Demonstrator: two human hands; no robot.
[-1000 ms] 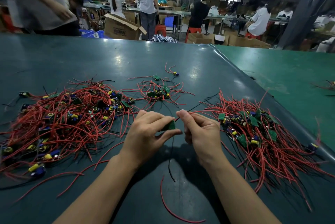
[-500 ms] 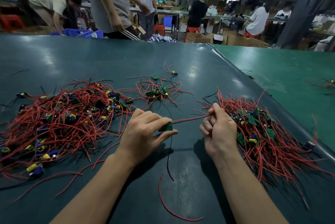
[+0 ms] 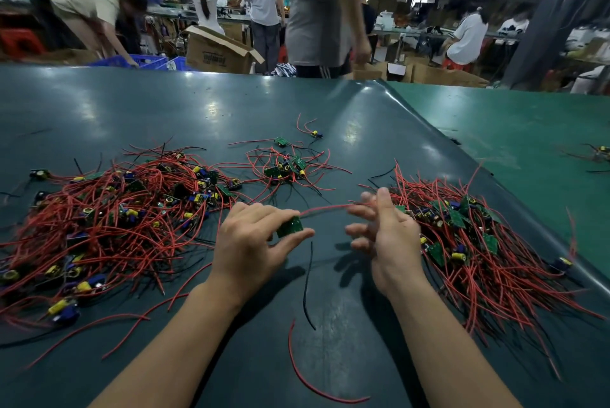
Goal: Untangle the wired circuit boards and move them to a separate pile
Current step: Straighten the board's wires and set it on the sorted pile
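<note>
The left hand (image 3: 254, 239) pinches a small green circuit board (image 3: 289, 226) between thumb and fingers just above the dark table (image 3: 132, 104), its red wire (image 3: 325, 208) running right to the right hand (image 3: 384, 229), whose fingers are spread and blurred, so I cannot tell whether they touch it. A big tangled pile (image 3: 109, 219) lies to the left, a smaller clump (image 3: 287, 168) farther back, and the sorted pile (image 3: 478, 242) just right of the right hand.

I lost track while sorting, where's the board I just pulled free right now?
In the head view, the green circuit board is pinched in the left hand near the table's middle, between the big tangled pile on the left and the sorted pile on the right.
</note>
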